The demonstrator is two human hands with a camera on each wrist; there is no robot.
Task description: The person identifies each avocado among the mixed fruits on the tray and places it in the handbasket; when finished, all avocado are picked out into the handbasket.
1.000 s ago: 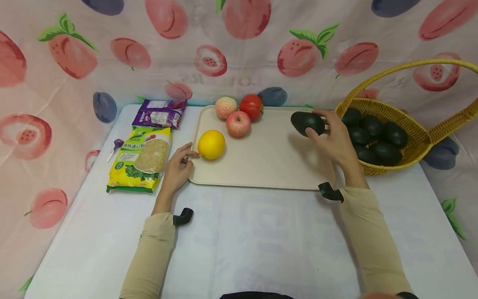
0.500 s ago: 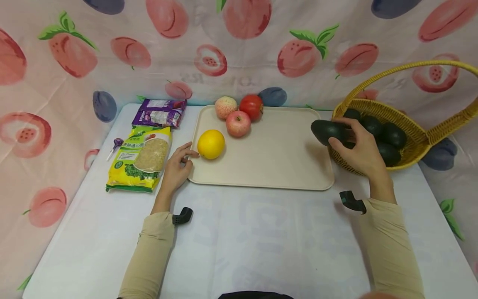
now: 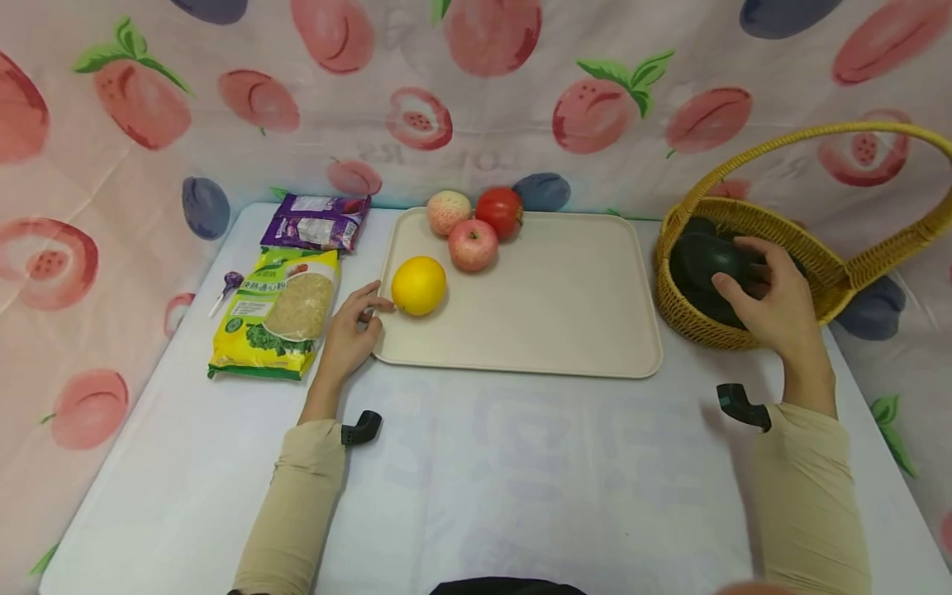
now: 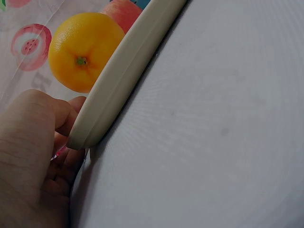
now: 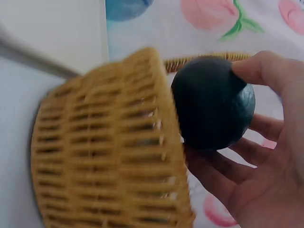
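Observation:
My right hand (image 3: 788, 306) holds a dark green avocado (image 3: 714, 258) inside the opening of the yellow wicker basket (image 3: 702, 330). In the right wrist view, thumb and fingers span the avocado (image 5: 209, 104) just past the basket rim. More avocados lie in the basket, mostly hidden by the held one and the hand. At the beige tray (image 3: 550, 330), my left hand (image 3: 349, 330) pinches the left edge near the front corner. An orange (image 3: 419, 286) sits on the tray beside those fingertips, close to the rim, as the left wrist view also shows.
A red apple (image 3: 473, 245), a speckled peach-like fruit (image 3: 448, 212) and a red pomegranate (image 3: 500, 212) cluster at the tray's back. Left of the tray lie a yellow pasta bag (image 3: 278, 314), a purple packet (image 3: 316, 221) and a lollipop (image 3: 227, 289). The basket's tall handle (image 3: 803, 132) arches upward.
My right hand has carried the avocado rightward from above the tray's right side into the basket opening. The left hand stays at the tray edge.

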